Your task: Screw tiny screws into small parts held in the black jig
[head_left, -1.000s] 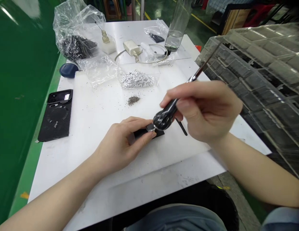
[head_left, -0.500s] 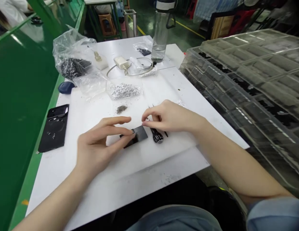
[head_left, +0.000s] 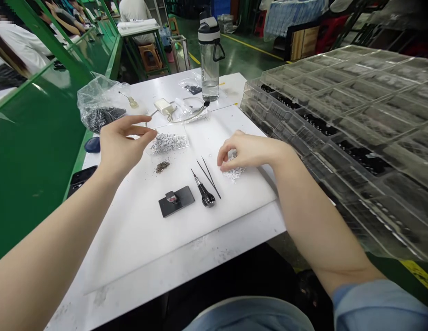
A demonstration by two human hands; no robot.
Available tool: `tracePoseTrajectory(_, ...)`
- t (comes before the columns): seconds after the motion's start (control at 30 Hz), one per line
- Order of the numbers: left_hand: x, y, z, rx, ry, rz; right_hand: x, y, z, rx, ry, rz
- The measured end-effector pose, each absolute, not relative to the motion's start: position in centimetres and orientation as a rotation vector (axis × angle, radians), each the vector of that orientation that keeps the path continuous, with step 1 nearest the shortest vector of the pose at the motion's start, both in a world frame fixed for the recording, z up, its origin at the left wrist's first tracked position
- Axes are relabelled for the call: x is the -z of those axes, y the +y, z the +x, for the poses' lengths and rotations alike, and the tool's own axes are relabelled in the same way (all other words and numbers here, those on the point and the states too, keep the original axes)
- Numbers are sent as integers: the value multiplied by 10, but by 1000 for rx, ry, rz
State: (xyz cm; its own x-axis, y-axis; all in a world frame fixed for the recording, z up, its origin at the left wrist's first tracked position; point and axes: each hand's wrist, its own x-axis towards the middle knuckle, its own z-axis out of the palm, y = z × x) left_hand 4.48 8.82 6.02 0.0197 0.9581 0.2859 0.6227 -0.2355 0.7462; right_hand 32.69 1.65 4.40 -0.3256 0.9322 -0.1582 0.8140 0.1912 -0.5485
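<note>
My left hand (head_left: 122, 145) is raised beside the clear tray of small white pieces (head_left: 170, 142). Its fingers are stretched out, the index apart and the thumb close to another fingertip, and I see nothing held. Over a loose pile of white bits (head_left: 235, 172), my right hand (head_left: 246, 151) has thumb and index pinched; anything between them is too small to make out. A flat dark block (head_left: 184, 196) lies on the white mat, bearing a small dark piece with a reddish spot (head_left: 172, 197). Right of it lie a black-handled screwdriver (head_left: 207, 198) and dark tweezers (head_left: 211, 177).
A small brown heap of tiny parts (head_left: 162, 167) lies on the mat (head_left: 131, 243). Behind are a plastic bag of black parts (head_left: 101, 117), a white adapter with cable (head_left: 163, 106) and a water bottle (head_left: 210, 69). Stacked compartment trays (head_left: 338, 105) stand right. A dark phone (head_left: 81, 177) is partly hidden.
My left hand has left the dark block and moved up and left towards the tray. My right hand has moved right to the white pile, uncovering the screwdriver and tweezers. The view has shifted.
</note>
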Motion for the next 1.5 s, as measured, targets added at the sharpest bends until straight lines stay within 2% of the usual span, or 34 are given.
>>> tracePoseTrajectory(0.2,-53,109,38,-1077,1578,2004,-38,22,327,-910,-2281,-1631)
tracePoseTrajectory(0.43,-56,39,13,-969,1431,2051,-45,19,326,-877,-2189,-1616)
tracePoseTrajectory(0.57,-38,-1,6,-727,1183,2178,-49,14,325,-888,-2141,-1603)
tracePoseTrajectory(0.73,-12,-13,3,-699,1080,2216,-47,15,325,-763,-2039,-1560)
tracePoseTrajectory(1.0,-2,-11,-3,-744,1100,2152,-26,-5,250,-944,-1544,-903)
tracePoseTrajectory(1.27,-2,-13,0,-763,1067,2105,-6,-19,224,-597,-2010,-696)
tracePoseTrajectory(1.5,2,-9,-2,-798,955,2145,-6,-22,220,-577,-2001,-797)
